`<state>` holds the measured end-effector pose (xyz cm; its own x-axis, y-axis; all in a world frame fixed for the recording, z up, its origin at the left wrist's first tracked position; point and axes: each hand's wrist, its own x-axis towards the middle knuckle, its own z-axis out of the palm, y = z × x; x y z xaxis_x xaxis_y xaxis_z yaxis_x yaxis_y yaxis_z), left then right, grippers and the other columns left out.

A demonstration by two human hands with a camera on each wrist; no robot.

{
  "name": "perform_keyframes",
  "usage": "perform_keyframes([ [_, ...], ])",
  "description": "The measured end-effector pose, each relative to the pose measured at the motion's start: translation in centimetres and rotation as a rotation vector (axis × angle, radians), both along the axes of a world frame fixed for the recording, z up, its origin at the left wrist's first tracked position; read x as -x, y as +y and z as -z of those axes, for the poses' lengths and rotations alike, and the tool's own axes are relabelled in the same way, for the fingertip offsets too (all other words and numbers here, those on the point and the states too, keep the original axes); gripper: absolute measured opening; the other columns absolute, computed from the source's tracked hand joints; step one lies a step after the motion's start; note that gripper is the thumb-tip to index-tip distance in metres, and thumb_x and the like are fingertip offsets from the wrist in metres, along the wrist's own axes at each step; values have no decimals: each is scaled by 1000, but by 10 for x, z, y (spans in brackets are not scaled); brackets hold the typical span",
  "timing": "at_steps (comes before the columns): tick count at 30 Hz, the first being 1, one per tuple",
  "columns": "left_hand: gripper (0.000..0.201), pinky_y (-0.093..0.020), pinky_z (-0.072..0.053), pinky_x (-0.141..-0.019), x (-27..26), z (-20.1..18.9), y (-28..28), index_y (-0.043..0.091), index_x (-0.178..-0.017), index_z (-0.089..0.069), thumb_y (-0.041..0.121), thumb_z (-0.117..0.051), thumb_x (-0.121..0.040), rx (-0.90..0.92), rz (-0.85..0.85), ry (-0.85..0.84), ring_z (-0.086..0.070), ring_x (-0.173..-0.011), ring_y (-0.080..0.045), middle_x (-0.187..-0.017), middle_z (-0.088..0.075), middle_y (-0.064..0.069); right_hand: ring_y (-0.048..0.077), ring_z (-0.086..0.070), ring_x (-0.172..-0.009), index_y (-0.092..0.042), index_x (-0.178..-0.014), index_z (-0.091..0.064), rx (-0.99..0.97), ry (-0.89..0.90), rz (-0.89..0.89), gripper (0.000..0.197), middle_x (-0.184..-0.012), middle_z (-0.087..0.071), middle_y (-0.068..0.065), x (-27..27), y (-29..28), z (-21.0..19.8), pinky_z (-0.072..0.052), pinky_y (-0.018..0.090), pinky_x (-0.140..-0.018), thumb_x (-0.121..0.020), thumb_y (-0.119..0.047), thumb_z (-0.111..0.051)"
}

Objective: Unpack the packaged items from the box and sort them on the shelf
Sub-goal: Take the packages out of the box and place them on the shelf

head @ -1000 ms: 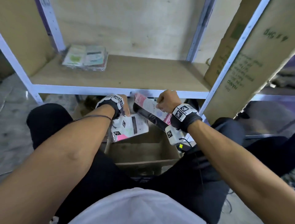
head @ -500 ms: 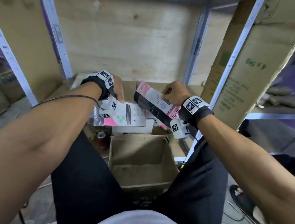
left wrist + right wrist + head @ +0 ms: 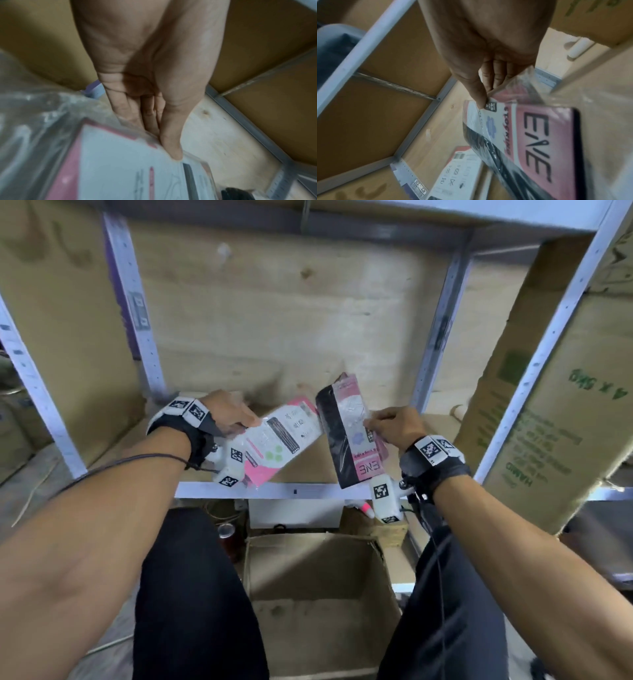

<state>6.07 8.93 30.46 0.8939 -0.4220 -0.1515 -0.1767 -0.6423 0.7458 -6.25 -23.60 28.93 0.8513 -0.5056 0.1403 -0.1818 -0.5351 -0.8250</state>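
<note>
- Nearest the wearer, an open brown cardboard box (image 3: 318, 604) sits on the floor between the person's dark-trousered legs. Its matte, scuffed interior shows no packets in the part that is visible.
- Just beyond it, both forearms are now raised to shelf height. A second ago the hands were low, right at the mouth of the box, so two packets have just been lifted out and are on their way to the shelf.
- The left hand (image 3: 228, 413) pinches a flat packet (image 3: 281, 440) at its edge, thumb on top and fingers underneath. The packet is a stiff pink and white card in a glossy, crinkled clear sleeve, tilted with its far end higher.
- The right hand (image 3: 394, 424) pinches a second packet (image 3: 349, 436) by its edge. This one is a long rectangle, pink with a black side and large dark lettering, in shiny clear plastic, held nearly upright.
- The two packets hang close together without touching, above the front lip of the shelf (image 3: 301, 491).
- Further back, the shelf is a pale, smooth wooden board in a white perforated metal frame, with a rough plywood back panel.
- Neither packet is set down yet; placing and sorting remain to be done.
- To the right, a tall printed cardboard carton (image 3: 555, 419) leans against the frame.
</note>
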Motion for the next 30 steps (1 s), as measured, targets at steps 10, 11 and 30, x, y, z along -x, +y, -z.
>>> perform_keyframes([
  [10, 39, -29, -60, -76, -73, 70, 18, -10, -119, -66, 12, -73, -88, 522, -310, 71, -71, -74, -22, -100, -76, -17, 26, -49, -61, -7, -73, -59, -587, 7, -171, 22, -62, -66, 14, -76, 38, 29, -37, 25, -52, -95, -5, -62],
  [11, 39, -25, -60, -67, -78, 73, 18, -9, -118, -67, 13, -74, -88, 554, -331, 88, -70, -68, -18, -103, -75, -18, 28, -49, -65, -6, -74, -58, -609, 3, -174, 21, -72, -64, 22, -85, 44, 29, -36, 26, -51, -94, -6, -63],
  [30, 19, -33, -57, -76, -220, 78, 138, 0, -95, -70, 19, -71, -93, 488, -688, 139, -68, -73, -20, -77, -73, -10, 40, -69, -104, 12, -117, -64, -843, 97, -310, 35, -112, -69, 27, -285, 167, 48, -55, 49, -93, -86, -5, -72],
])
